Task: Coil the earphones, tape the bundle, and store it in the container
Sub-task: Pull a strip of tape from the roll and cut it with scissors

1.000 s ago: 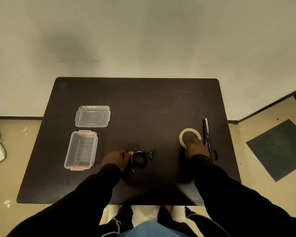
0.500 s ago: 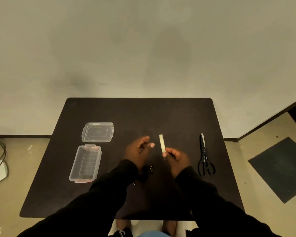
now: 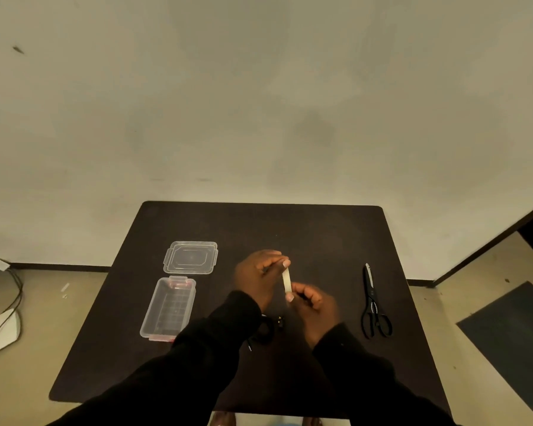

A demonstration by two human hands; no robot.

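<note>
Pale tape roll [image 3: 286,280] seen edge-on, pinched from both ends by left hand [image 3: 256,276] and right hand [image 3: 313,304] fingers above the table [image 3: 305,235]

L hand [image 3: 257,273] off earphones [image 3: 265,330], now grips tape roll [image 3: 286,281] w/ R hand [image 3: 313,305]

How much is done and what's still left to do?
Coiling looks done: the earphone bundle lies wound on the table. Now the left hand and right hand hold the tape roll between them. Left: taping the bundle and placing it in the open container, whose lid lies apart.
</note>
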